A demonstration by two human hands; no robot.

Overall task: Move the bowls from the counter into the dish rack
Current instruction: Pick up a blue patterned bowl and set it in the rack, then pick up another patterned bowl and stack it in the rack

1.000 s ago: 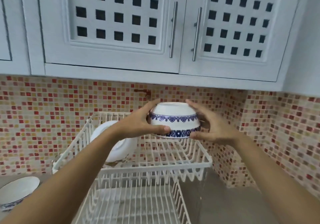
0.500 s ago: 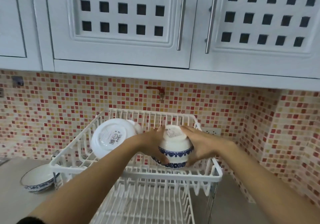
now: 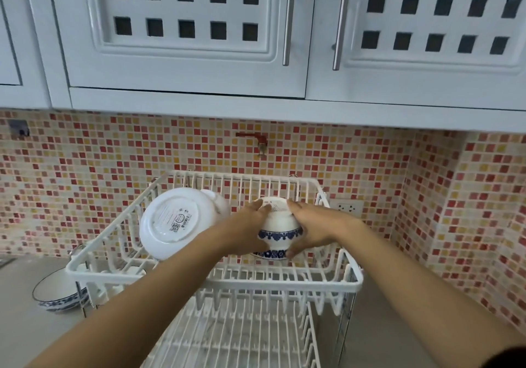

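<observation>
A white bowl with blue patterned bands [image 3: 280,232] is upside down in the right part of the upper tier of the white wire dish rack [image 3: 284,283]. My left hand [image 3: 250,232] grips its left side and my right hand [image 3: 311,229] its right side. Its rim sits at the rack's wires. A plain white bowl [image 3: 173,222] leans on edge in the left part of the same tier, base toward me. Another blue-rimmed bowl [image 3: 58,290] stands upright on the counter, left of the rack.
The rack has an empty lower tier [image 3: 236,336] toward me. A mosaic tiled wall runs behind and to the right, with a socket [image 3: 348,207] and a small tap [image 3: 260,142]. White cabinets [image 3: 185,31] hang overhead. The grey counter [image 3: 378,330] extends right of the rack.
Both hands lowered the blue-banded bowl from above the rack down into the upper tier. The camera view tilted down and shifted.
</observation>
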